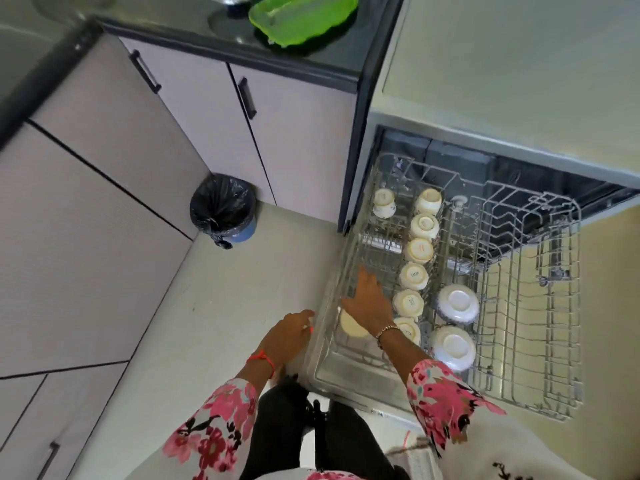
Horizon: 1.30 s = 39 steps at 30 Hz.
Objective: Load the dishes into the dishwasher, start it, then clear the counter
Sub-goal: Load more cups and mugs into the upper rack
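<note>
The dishwasher's upper rack (561, 341) is pulled out at the right. A row of several cream cups (414, 275) stands upside down along its middle. Two white bowls (457, 303) lie upside down to the right of them. One more cream cup (351, 328) sits in the rack's left lane. My right hand (369, 303) is spread flat just over that cup, fingers pointing away from me. My left hand (289, 337) is at the rack's left rim, fingers loosely bent and holding nothing.
A green plastic tray (304, 19) and a glass item (228, 0) rest on the dark counter (322, 60) at the top. A blue bin with a black liner (223, 209) stands on the floor in the cabinet corner. The rack's right half holds no dishes.
</note>
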{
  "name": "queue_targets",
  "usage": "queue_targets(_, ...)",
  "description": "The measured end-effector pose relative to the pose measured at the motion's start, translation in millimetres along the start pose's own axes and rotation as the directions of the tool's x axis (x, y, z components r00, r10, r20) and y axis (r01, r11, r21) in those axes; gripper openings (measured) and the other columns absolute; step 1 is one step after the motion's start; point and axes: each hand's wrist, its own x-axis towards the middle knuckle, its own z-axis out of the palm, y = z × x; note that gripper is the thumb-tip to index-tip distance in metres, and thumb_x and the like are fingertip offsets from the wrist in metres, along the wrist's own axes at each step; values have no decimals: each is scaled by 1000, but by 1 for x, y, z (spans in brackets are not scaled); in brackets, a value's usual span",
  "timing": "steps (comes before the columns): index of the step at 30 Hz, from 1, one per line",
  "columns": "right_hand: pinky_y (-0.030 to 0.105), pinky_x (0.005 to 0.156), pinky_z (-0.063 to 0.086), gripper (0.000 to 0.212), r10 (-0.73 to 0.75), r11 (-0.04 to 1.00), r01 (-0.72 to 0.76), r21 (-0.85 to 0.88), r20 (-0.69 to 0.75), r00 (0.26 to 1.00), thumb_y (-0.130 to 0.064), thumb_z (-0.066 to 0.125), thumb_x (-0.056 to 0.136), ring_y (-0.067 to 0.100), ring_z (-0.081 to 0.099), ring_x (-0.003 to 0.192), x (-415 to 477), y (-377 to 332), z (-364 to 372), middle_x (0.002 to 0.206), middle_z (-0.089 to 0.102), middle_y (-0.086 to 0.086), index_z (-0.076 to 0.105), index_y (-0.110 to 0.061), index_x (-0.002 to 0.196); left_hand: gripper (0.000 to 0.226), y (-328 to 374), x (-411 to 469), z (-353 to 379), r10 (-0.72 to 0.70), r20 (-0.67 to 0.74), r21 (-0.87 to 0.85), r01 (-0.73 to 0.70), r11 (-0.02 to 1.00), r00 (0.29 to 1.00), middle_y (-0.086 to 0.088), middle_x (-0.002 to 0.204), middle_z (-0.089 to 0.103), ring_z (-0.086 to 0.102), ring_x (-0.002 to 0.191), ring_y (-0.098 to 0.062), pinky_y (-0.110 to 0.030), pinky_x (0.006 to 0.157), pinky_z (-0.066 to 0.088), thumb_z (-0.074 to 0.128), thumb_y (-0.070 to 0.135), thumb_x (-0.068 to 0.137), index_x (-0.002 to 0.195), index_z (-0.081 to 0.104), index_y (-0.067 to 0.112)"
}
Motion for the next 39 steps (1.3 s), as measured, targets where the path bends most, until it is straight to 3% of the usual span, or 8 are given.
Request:
queue_targets(5, 40, 88, 48, 68, -102, 995, 102, -11, -213, 972, -23, 51, 91, 35, 51, 116, 22, -67, -37, 138, 40, 19, 15, -7, 146, 35, -26, 15, -65, 49, -61, 69, -45, 997, 997, -12, 125, 57, 51, 115, -26, -32, 97, 41, 40, 15, 96, 130, 48, 11)
queue_targets(10, 33, 65, 43, 52, -71, 996, 82, 16, -347, 935, -14, 49, 89, 34, 60, 96, 53, -142, -58, 116, 58, 17, 31, -8, 138, 34, -58, 46, -159, 139, -111, 154, -121, 981, 984, -12, 126, 56, 52, 116, -27, -29, 96, 40, 39, 13, 96, 127, 51, 9)
queue_targets(17, 37, 79, 47, 37, -38, 998, 61, 35, -463, 885, -14, 50, 89, 32, 59, 100, 89, -227, -107, 115, 59, 15, 43, -7, 125, 49, -77, 90, -297, 247, -232, 170, -210, 963, 941, -21, 97, 64, 59, 90, -32, -32, 71, 38, 26, 28, 82, 98, 61, -2)
queue_targets(23, 40, 86, 45, 33, -52, 998, 66, 2, -593, 804, -14, 51, 89, 33, 54, 110, 132, -262, -174, 119, 58, 17, 51, -5, 120, 28, -57, 139, -379, 315, -348, 136, -285, 949, 883, -25, 98, 65, 62, 88, -30, -36, 81, 46, 41, 12, 92, 95, 62, -6)
queue_targets(28, 35, 65, 37, 3, -78, 992, 123, 15, -701, 709, -8, 51, 86, 40, 58, 92, 182, -286, -235, 95, 61, 19, 51, -6, 88, 38, -34, 190, -435, 352, -450, 132, -328, 935, 821, -23, 105, 66, 61, 100, -34, -38, 89, 47, 42, 19, 83, 101, 65, -6)
queue_targets(31, 36, 69, 43, 18, -80, 989, 148, 27, -738, 670, -9, 52, 86, 36, 59, 94, 221, -296, -273, 100, 63, 17, 58, -3, 102, 24, -27, 232, -472, 334, -557, 186, -278, 942, 760, -17, 110, 63, 56, 107, -31, -37, 92, 44, 46, 4, 89, 103, 64, 1)
queue_targets(35, 39, 75, 47, 22, -75, 990, 140, 25, -748, 660, -14, 54, 86, 35, 59, 98, 277, -308, -327, 106, 61, 15, 59, -5, 105, 14, -20, 288, -528, 318, -661, 214, -235, 948, 680, -21, 92, 59, 56, 89, -38, -45, 81, 47, 48, -5, 82, 82, 62, -2)
queue_targets(39, 41, 79, 47, 30, -127, 989, 137, -47, -741, 659, -16, 55, 86, 35, 52, 108, 325, -316, -374, 118, 53, 16, 56, -1, 112, 18, -12, 335, -571, 314, -659, 244, -200, 949, 684, -23, 106, 60, 55, 102, -38, -43, 92, 42, 52, -3, 84, 100, 62, -6)
